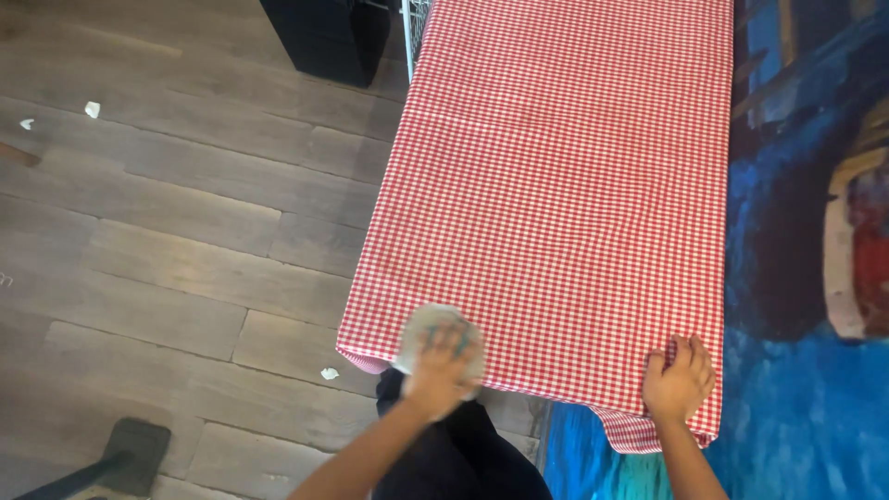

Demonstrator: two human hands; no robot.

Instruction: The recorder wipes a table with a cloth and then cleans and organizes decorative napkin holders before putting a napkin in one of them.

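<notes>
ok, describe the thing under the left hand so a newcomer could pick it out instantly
Start at the red-and-white checked cloth spread over the long board that fills the middle of the view. Go to its near edge, left corner, where the left hand presses down. Under that hand is a pale, rounded, blurred pad, the only plain grey-white thing on the checks; the right hand grips bare cloth.

The cloth (565, 176) lies spread over the bench, covering its top, and hangs over the near edge. On the cloth's near edge, toward its left corner, rests the left hand (437, 370) with a pad (428, 324) under its fingers. At the cloth's near right corner sits the right hand (679, 380), on the fold. Left of the cloth runs the floor (167, 231), with scraps (92, 109) on it well apart from the cloth. A bin (324, 37) stands on the floor by the cloth's far left corner. Right of the cloth lies a rug (806, 389).
</notes>
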